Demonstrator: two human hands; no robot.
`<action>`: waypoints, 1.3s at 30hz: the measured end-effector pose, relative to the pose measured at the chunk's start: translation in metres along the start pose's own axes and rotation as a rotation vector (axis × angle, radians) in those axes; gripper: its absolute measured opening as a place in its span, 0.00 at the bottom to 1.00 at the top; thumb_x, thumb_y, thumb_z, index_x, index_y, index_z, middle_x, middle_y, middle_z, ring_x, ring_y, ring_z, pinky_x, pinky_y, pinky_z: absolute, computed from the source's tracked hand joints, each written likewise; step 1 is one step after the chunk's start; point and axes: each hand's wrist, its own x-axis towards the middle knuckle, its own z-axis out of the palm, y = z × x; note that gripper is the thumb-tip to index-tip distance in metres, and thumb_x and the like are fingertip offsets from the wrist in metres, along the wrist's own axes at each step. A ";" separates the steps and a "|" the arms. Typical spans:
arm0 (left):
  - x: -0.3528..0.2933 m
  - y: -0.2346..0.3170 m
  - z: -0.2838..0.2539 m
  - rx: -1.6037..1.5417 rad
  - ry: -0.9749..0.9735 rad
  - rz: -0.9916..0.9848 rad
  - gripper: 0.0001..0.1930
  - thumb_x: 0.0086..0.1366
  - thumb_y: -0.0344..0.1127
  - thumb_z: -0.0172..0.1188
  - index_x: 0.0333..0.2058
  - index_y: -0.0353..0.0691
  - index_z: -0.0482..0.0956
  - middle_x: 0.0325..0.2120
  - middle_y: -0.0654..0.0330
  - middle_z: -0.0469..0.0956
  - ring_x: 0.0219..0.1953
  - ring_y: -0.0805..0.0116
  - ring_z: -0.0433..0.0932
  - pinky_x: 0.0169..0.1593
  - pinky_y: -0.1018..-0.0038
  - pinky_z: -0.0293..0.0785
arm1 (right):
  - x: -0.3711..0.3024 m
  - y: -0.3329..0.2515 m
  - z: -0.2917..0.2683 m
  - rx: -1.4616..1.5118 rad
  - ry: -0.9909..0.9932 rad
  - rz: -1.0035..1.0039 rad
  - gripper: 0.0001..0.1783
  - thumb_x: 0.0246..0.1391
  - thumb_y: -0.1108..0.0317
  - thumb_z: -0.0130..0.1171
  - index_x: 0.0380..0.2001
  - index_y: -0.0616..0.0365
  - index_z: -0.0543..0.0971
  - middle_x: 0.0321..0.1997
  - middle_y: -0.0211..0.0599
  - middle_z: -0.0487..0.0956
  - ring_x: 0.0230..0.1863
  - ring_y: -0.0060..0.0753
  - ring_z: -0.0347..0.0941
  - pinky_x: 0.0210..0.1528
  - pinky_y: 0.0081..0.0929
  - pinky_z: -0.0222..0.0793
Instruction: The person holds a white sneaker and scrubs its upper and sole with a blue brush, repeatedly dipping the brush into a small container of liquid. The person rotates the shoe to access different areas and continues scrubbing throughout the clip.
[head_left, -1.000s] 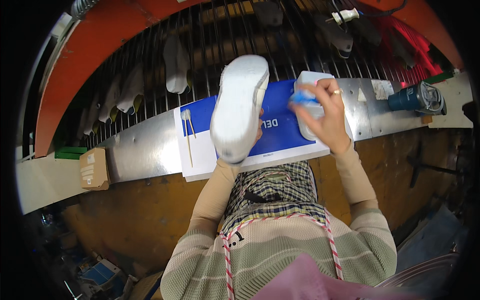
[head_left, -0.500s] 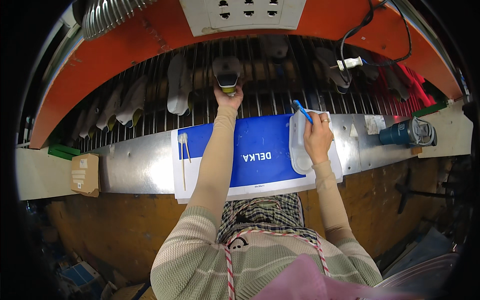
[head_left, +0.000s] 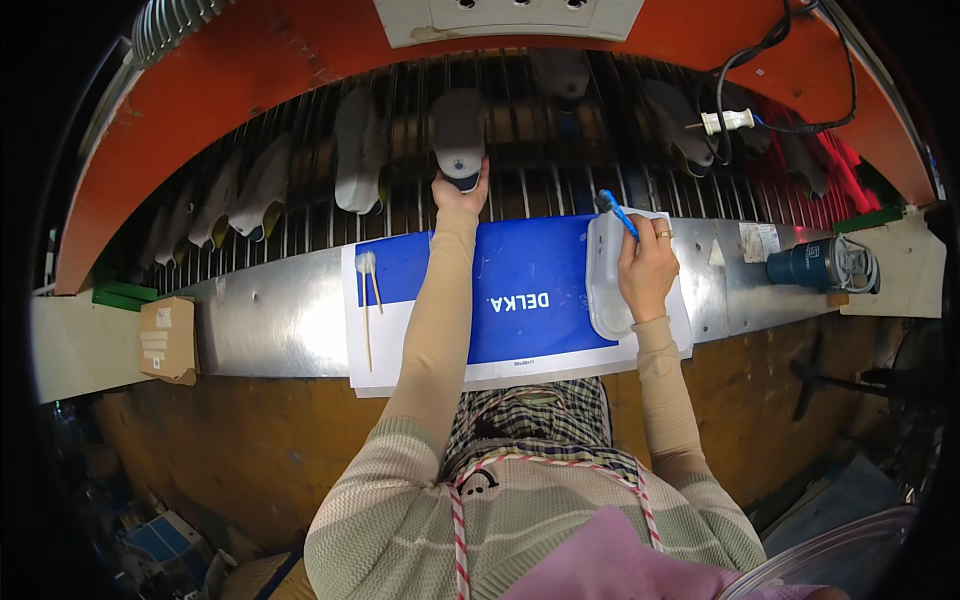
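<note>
Shoe [head_left: 459, 130] tipped since earlier frame, left hand [head_left: 462, 194] clasping its near end, presumably for support; right hand [head_left: 648, 268] pinches brush [head_left: 622, 216] by tray [head_left: 605, 305], likely for control.

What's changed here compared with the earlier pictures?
The left hand has carried the shoe forward, from above the blue sheet to the barred rack, still holding its heel end. The right hand still grips the blue brush over the white tray; nothing was let go.

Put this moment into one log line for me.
left hand: holds pale shoe at bar rack | right hand: holds blue brush near white tray | nearby: two sticks on blue-and-white sheet
</note>
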 end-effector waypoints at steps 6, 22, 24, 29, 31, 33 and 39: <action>-0.058 -0.002 0.010 -0.031 0.277 -0.137 0.30 0.75 0.54 0.40 0.61 0.31 0.66 0.59 0.40 0.68 0.61 0.39 0.68 0.63 0.44 0.69 | -0.001 0.001 0.001 0.005 0.036 -0.027 0.05 0.57 0.73 0.60 0.37 0.53 0.80 0.33 0.35 0.74 0.28 0.41 0.75 0.27 0.35 0.70; 0.056 0.213 0.043 2.357 0.003 0.650 0.21 0.61 0.41 0.65 0.47 0.31 0.82 0.46 0.56 0.83 0.51 0.63 0.78 0.56 0.69 0.71 | 0.002 -0.001 -0.003 0.014 0.010 0.019 0.06 0.54 0.74 0.60 0.36 0.54 0.79 0.34 0.39 0.75 0.30 0.47 0.76 0.31 0.40 0.71; 0.040 0.219 0.041 2.391 -0.078 0.352 0.20 0.61 0.41 0.65 0.46 0.32 0.83 0.47 0.56 0.83 0.51 0.63 0.78 0.56 0.68 0.71 | 0.002 0.000 -0.004 0.023 0.026 -0.003 0.07 0.54 0.75 0.60 0.36 0.55 0.80 0.34 0.39 0.76 0.31 0.47 0.77 0.30 0.40 0.72; -0.055 0.236 0.061 1.488 0.105 0.235 0.15 0.61 0.32 0.65 0.46 0.34 0.83 0.45 0.56 0.83 0.48 0.62 0.80 0.54 0.66 0.76 | 0.002 0.003 -0.007 0.037 0.014 0.006 0.05 0.55 0.73 0.61 0.36 0.55 0.80 0.33 0.38 0.76 0.30 0.47 0.77 0.30 0.39 0.72; -0.113 0.222 0.054 1.037 -0.229 0.325 0.35 0.57 0.42 0.71 0.59 0.30 0.70 0.54 0.48 0.77 0.55 0.55 0.77 0.64 0.59 0.67 | 0.003 0.000 -0.010 0.049 0.023 0.007 0.04 0.55 0.73 0.61 0.35 0.57 0.81 0.33 0.38 0.76 0.29 0.47 0.77 0.30 0.38 0.72; -0.170 0.198 0.047 0.703 -0.582 0.231 0.44 0.60 0.49 0.68 0.68 0.38 0.57 0.60 0.47 0.71 0.60 0.48 0.72 0.69 0.42 0.54 | -0.002 -0.009 -0.017 0.137 0.078 0.025 0.06 0.54 0.73 0.61 0.36 0.58 0.82 0.33 0.39 0.77 0.29 0.46 0.77 0.30 0.36 0.73; -0.256 0.094 0.041 0.377 -1.245 -0.041 0.44 0.63 0.66 0.58 0.72 0.64 0.50 0.49 0.55 0.77 0.51 0.52 0.76 0.62 0.32 0.56 | -0.054 -0.099 -0.031 1.028 -0.769 0.576 0.20 0.66 0.55 0.56 0.46 0.62 0.82 0.31 0.37 0.82 0.17 0.21 0.67 0.19 0.20 0.61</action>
